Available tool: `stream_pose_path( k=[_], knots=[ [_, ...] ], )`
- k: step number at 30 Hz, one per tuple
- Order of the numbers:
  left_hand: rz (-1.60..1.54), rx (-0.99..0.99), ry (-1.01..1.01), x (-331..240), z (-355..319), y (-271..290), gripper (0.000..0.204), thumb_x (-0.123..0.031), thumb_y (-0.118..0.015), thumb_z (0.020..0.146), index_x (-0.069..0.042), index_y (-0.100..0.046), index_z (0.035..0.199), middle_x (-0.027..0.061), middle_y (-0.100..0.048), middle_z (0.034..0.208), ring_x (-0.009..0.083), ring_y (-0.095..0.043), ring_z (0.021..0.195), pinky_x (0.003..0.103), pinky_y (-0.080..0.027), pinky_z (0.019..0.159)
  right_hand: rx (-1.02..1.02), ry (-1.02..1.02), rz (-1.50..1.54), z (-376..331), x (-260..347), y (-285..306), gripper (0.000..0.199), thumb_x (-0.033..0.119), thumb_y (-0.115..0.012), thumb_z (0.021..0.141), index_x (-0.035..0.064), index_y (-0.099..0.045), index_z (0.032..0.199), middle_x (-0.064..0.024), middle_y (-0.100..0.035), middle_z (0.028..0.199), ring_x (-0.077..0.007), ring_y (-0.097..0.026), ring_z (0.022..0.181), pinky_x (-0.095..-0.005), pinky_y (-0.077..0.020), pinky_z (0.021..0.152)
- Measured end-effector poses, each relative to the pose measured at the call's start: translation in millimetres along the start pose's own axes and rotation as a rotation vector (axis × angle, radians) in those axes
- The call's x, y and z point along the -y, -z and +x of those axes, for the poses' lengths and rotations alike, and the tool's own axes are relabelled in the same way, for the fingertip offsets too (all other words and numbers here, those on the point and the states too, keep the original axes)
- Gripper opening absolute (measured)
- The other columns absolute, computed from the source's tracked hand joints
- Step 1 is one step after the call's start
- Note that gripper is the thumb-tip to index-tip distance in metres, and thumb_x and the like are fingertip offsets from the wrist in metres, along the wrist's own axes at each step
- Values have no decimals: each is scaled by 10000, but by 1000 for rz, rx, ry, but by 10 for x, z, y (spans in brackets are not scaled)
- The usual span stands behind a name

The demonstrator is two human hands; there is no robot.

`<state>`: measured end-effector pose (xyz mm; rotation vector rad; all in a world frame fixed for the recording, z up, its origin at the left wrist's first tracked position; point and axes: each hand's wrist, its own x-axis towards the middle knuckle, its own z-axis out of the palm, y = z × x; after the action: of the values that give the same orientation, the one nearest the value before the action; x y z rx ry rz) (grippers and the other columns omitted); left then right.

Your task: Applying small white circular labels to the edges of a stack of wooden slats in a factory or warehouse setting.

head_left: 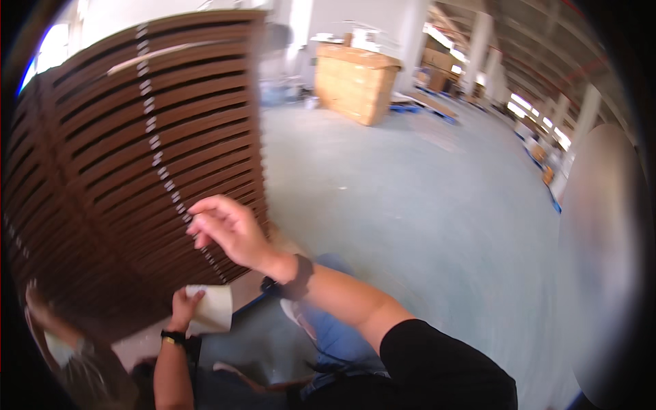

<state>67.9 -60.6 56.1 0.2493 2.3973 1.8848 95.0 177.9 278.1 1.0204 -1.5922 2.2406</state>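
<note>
In the head view, take the clock from the middle of the picture. The brown stack (219,121) fills the space from about eight to eleven o'clock. Dark gaps run between its long, flat slats, and dashed white marks (152,130) run down its near face, bending toward your right hand (229,229). A thin pale strip (160,58) lies across its upper part, toward ten o'clock.

Your right hand is between eight and nine, in front of the marks. Its fingers are half curled and a little apart, with nothing visible between them; whether the tips touch the stack, you cannot tell from here. Your left hand (181,307) is at eight o'clock, thumb and fingers pinching a cream paper (215,311), which looks flat and roughly square, its top edge near the stack's lower edge.

For containers, look just past twelve: a big cardboard box (352,82) stands on the grey floor (410,225), with white items (365,39) on top. Its inside is hidden. Blue pallets (404,108) lie at about half past one. At eight o'clock, near the rim, is another person (92,372) in a grey top, partly blurred.
</note>
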Motion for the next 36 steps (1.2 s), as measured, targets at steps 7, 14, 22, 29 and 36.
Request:
stream_pose_path(
  k=[7,14,22,29,36],
  knots=[
    [-144,-91,105,-428,120,-202,230,-194,-670,836,15,-625,921,50,-658,838,103,-602,743,260,-488,678,-147,-291,-322,-206,-866,748,286,202,-573,902,25,-578,1126,-74,-661,981,-118,-615,824,-219,-485,668],
    [-322,-166,68,-671,-9,-51,217,-182,-660,849,15,-624,931,53,-665,861,97,-605,757,247,-486,693,141,-381,-512,-263,-1503,688,490,328,-633,857,10,-523,1213,-163,-574,1155,-228,-542,1075,-312,-478,839],
    [-384,-258,116,-503,82,-91,222,-197,-672,842,3,-645,935,52,-667,886,97,-609,794,244,-485,730,316,-550,-393,-284,-1756,769,345,244,-628,870,-15,-589,1094,-111,-662,907,-144,-632,830,-258,-501,748],
    [-443,-280,86,-597,138,-78,236,-206,-669,845,1,-637,955,55,-667,906,96,-609,806,250,-487,743,280,-690,-471,-210,-1486,725,353,236,-601,885,-22,-557,1122,-115,-668,758,-140,-646,684,-254,-502,625],
    [-464,-225,105,-595,145,-92,264,-233,-671,844,-1,-639,966,53,-665,921,99,-612,818,251,-488,748,313,-535,-535,-258,-1503,619,375,239,-600,882,35,-531,1188,-144,-667,714,-164,-656,681,-275,-487,660]
  ],
)
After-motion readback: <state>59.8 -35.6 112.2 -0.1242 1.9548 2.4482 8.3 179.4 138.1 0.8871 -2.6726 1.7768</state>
